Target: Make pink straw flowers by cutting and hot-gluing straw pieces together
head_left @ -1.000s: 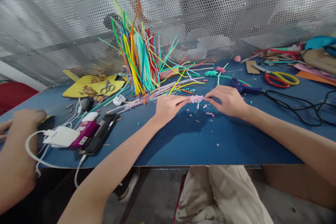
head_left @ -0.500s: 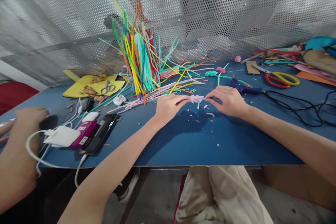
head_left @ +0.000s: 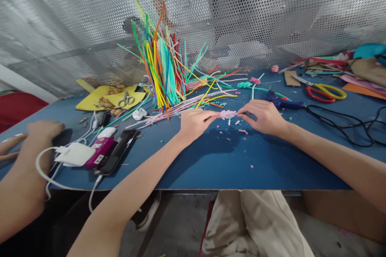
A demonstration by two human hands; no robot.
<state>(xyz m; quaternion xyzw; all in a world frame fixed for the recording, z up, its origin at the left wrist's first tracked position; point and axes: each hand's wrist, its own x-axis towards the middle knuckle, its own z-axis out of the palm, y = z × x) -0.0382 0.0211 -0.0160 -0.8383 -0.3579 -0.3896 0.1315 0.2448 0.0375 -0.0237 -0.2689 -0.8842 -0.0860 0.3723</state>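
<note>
A small lilac pipe-cleaner piece point(head_left: 228, 114), fuzzy and bumpy like a flower spike, is stretched between my two hands just over the blue table. My left hand point(head_left: 196, 124) pinches its left end between thumb and fingertips. At the other end, my right hand point(head_left: 263, 116) pinches it the same way. Beneath it lie short pink clippings point(head_left: 242, 131) and scattered fluff. Beyond my right hand are a teal fuzzy flower point(head_left: 244, 84), a pink one point(head_left: 255, 81) and a dark blue glue gun point(head_left: 283, 102).
A bundle of coloured pipe cleaners point(head_left: 165, 72) stands at the back against perforated metal. Left are a phone point(head_left: 117, 152), a purple power strip point(head_left: 101, 152), white cables and another person's arm point(head_left: 33, 160). Right lie red-and-yellow scissors point(head_left: 324, 90) and a black cord point(head_left: 356, 128).
The view has shifted slightly, so the table's things appear a little further right. Both hands keep their pinch on the lilac piece, with barely any movement.
</note>
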